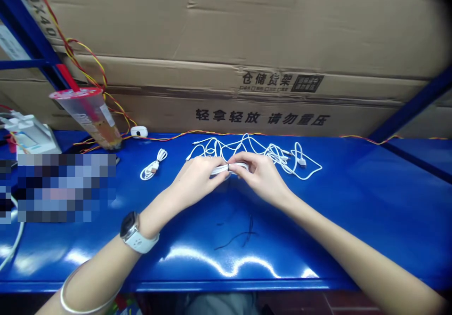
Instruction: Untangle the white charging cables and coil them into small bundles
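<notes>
The white cable (229, 168) is folded into a flat, narrow bundle, and its long axis lies from left to right. The left hand (199, 178) and right hand (259, 176) both pinch it closely.

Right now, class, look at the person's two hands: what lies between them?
The head view shows a folded white cable between the left hand and the right hand, gripped by both.
</notes>
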Motion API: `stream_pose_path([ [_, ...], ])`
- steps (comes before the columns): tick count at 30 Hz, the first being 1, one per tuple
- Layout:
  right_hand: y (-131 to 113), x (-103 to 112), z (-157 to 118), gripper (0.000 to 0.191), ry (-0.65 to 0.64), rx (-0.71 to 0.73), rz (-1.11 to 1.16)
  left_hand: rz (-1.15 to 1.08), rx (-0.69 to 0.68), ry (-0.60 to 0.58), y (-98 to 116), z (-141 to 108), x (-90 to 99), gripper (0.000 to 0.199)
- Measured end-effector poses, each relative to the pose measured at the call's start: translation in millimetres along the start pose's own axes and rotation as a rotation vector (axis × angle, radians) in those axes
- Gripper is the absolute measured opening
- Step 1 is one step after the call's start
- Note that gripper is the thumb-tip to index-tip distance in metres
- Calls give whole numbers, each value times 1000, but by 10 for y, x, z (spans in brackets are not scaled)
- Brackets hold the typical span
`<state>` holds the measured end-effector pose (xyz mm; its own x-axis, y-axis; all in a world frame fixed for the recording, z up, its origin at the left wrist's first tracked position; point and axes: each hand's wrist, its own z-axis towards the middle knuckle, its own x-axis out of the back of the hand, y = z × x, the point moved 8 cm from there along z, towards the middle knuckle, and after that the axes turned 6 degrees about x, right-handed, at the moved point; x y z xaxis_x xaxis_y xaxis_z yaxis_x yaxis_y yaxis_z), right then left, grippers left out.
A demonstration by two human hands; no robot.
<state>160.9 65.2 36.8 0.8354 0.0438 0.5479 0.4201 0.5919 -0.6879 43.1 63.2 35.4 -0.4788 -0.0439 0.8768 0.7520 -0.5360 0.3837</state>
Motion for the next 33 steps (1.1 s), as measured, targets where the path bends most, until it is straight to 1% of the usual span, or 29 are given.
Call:
stream_pose_path([
  [5, -21, -2, 3, 13, -10, -12, -27, -15, -14, 13, 11, 1, 4, 20],
  [9, -42, -12, -7, 13, -22, 21, -79, -15, -58, 5, 28, -3, -14, 20],
  [12, -69, -19, -14, 13, -36, 55, -110, 12, -83, 19, 26, -8, -12, 20],
  [17, -182, 8, -14, 12, -37, 141, -173, 131, -116, 77, 52, -34, 26, 20],
  [21, -257, 27, -14, 13, -31, 189, -205, 304, -179, 169, 140, -74, 58, 22],
  [24, -235, 17, -13, 14, -44, 151, -171, 411, -229, 213, 209, -97, 51, 23],
  [28, -153, -22, -15, 13, -77, 78, -141, 493, -274, 184, 263, -95, -7, 25],
  [30, -102, -38, -15, 13, -83, 44, -140, 517, -254, 158, 248, -80, -33, 26],
  [33, -34, -45, -8, 13, -69, 14, -124, 510, -172, 143, 184, -55, -31, 26],
])
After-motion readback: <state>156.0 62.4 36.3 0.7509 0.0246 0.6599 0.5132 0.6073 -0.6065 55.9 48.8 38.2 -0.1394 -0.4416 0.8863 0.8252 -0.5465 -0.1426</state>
